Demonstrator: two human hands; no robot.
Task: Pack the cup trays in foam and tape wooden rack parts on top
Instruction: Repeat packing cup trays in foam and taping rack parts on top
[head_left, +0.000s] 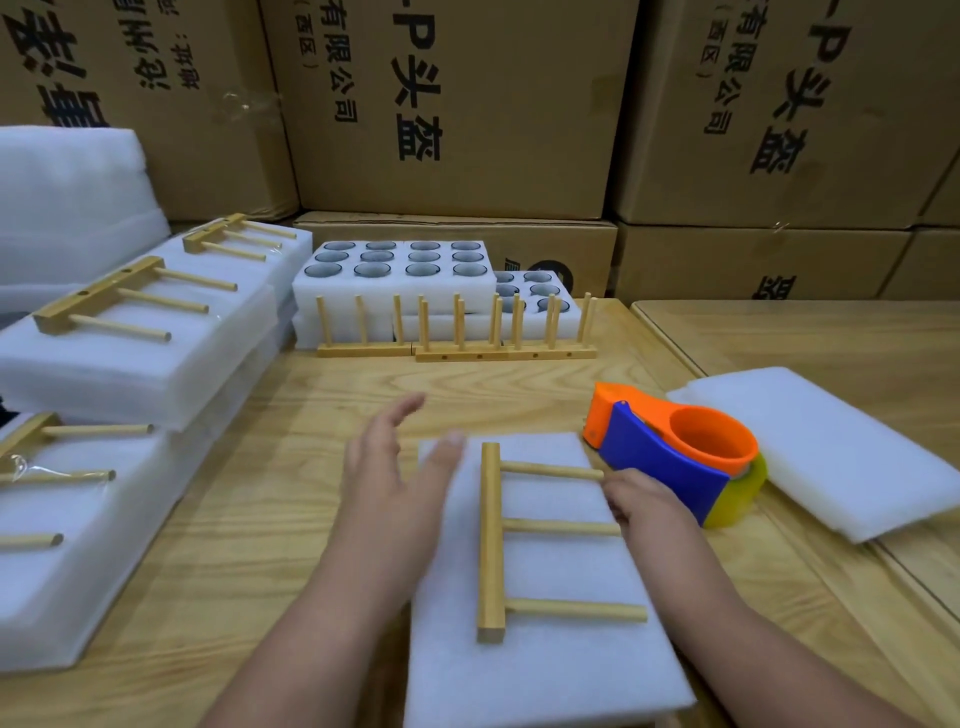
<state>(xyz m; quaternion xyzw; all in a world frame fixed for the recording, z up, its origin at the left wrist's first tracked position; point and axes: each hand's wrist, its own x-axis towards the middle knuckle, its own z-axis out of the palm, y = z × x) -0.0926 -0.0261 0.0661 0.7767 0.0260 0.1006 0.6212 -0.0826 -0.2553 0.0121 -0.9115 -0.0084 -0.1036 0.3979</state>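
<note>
While your left hand lies spread flat, fingers straight, on the 9 o'clock edge of the foam pack, your right hand curls at its 3 o'clock edge, fingertips by the top peg; whether it pinches anything I cannot tell. On the foam lies a wooden rack part, pegs pointing to 3 o'clock. Just beside your right hand, at 2 o'clock on the table, sits the tape dispenser.
</note>
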